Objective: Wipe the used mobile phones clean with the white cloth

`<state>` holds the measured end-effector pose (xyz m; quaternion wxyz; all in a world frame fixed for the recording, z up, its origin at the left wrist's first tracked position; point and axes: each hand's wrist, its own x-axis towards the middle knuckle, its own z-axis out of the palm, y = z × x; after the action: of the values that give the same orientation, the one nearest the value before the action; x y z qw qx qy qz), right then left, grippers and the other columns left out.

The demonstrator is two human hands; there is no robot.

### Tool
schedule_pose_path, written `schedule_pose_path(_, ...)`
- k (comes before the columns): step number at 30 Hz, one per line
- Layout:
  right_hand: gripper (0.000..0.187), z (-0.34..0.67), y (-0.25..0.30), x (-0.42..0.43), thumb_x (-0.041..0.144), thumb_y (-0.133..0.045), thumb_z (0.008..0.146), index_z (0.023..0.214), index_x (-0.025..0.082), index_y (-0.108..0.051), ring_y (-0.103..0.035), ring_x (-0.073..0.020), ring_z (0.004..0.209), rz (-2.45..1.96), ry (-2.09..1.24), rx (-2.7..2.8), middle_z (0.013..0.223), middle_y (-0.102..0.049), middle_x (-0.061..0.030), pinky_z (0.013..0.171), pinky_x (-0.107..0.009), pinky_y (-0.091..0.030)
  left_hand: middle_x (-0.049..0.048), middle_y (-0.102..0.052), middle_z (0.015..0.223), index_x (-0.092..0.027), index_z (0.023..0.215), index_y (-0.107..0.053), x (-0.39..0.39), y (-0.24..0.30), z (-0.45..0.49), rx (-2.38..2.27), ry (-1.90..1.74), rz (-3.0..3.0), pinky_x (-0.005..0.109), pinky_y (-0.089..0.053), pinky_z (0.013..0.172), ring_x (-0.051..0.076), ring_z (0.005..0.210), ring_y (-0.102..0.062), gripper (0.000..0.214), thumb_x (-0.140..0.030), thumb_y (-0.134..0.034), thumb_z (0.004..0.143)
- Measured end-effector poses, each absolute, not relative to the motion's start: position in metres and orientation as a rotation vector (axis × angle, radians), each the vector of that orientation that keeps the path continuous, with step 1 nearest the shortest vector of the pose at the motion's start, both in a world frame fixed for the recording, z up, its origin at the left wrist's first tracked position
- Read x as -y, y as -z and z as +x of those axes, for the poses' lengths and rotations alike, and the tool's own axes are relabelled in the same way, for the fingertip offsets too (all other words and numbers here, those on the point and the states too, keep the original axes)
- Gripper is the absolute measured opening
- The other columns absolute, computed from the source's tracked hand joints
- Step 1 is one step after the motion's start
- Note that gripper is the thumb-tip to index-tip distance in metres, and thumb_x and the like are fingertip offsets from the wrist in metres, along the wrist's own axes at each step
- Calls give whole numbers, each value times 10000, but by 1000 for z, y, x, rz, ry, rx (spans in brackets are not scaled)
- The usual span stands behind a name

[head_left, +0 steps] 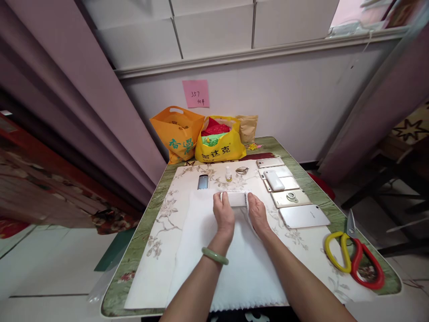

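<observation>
White slab [233,199]: phone-like, between both hands, over the white cloth [250,268]; whether it touches the cloth is unclear.
Left hand [224,213]: fingers hold the left end.
Right hand [257,212]: fingers hold the right end.
Handling: probably light, stiff, slippery; face likely fragile.
Best hold: 2 short ends, light pressure, off the face.

One head-worn camera looks forward and down from the near side of the table [114,297], the left hand [224,215] and right hand [258,215] fairly close, the wall [268,98] beyond.
</observation>
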<state>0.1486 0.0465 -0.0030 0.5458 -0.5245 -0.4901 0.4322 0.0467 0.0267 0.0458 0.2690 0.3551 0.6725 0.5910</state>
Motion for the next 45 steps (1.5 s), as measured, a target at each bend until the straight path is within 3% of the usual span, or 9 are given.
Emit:
schedule_pose_path(5,562,158,3,-54,686,-338,875,810,177,-569,-512,-189,745,-1356,-979,977,771,-605,-46,678,-272,-410,-38,-498,649,-234,789,-473,-5,-37,62,-1650,-1400,1066,244,-405,565,137,579,-477,204,-419,-476,875)
schedule_pose_path(10,551,161,2,-57,694,-372,856,819,178,-558,-515,-171,720,-1301,-1017,873,745,-576,-24,684,-267,-427,-40,-505,562,-193,651,-578,-3,-58,37,-1487,-1089,1235,213,-368,480,108,514,-462,197,-347,-697,682)
schedule_pose_path(13,547,160,-1,-57,717,-415,818,775,187,-542,-504,-166,691,-1289,-1012,859,692,-553,-9,651,-265,-425,-43,-514,492,-191,586,-563,-2,-61,33,-1457,-905,1202,214,-351,405,111,434,-477,177,-265,-723,606)
schedule_pose_path(20,567,159,-5,-52,762,-353,817,657,229,-464,-442,-161,544,-1358,-1111,905,550,-467,19,534,-295,-385,-49,-537,501,-193,632,-509,1,-38,55,-1430,-1052,991,217,-411,376,132,389,-560,215,-277,-707,635)
schedule_pose_path(27,515,147,2,-43,706,-410,833,742,215,-536,-505,-182,626,-1181,-1189,1200,644,-558,-2,583,-296,-421,-71,-527,554,-195,689,-483,-12,-35,57,-1357,-1335,853,234,-506,452,112,439,-575,325,-388,-742,649)
schedule_pose_path(33,460,152,3,-43,635,-423,873,786,201,-548,-493,-176,685,-1181,-1147,1341,706,-566,1,663,-284,-415,-45,-518,560,-174,645,-543,-17,-43,27,-1562,-1095,1111,216,-405,351,93,382,-495,404,-518,-754,625)
schedule_pose_path(36,449,156,-3,-40,615,-443,873,802,192,-576,-489,-167,675,-1094,-1204,1478,715,-580,4,627,-261,-389,-23,-562,613,-170,775,-613,-29,-60,5,-1591,-1207,1078,200,-404,380,91,444,-511,406,-541,-729,657)
schedule_pose_path(40,409,159,-7,-37,571,-537,839,751,177,-598,-438,-138,626,-1028,-1277,1638,648,-509,33,574,-233,-333,-32,-533,548,-160,751,-611,-44,-81,-19,-1400,-893,1242,184,-340,356,76,395,-463,349,-487,-715,690)
schedule_pose_path(45,386,160,-2,-38,536,-567,831,744,164,-618,-416,-128,618,-1014,-1318,1634,649,-490,27,576,-230,-336,-18,-564,582,-163,782,-591,-37,-85,-33,-1290,-656,1223,190,-358,350,99,399,-515,280,-400,-714,696)
